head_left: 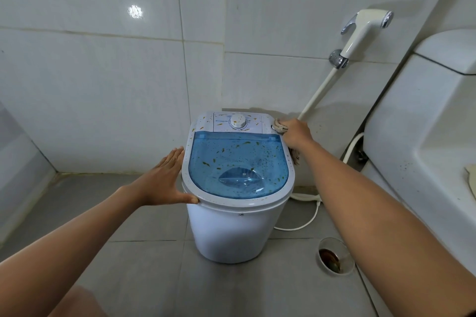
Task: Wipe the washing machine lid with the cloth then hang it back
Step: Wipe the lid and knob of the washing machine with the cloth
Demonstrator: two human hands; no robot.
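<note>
One cloth (281,126) is gripped in the right hand (296,134) and pressed on the far right corner of the washing machine lid (238,165), whose long axis runs away from the body. The soiled blue panel lies leftward and nearer from that hand — a sweep that way is likely next. The left hand (164,179) is spread flat against the rim, holding nothing. Counted: one machine, one lid, one cloth.

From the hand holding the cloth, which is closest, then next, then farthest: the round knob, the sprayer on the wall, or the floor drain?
From the right hand:
1. Round knob, just left, on the washer's panel.
2. Sprayer, up on the wall.
3. Floor drain, down by the washer's base.
</note>
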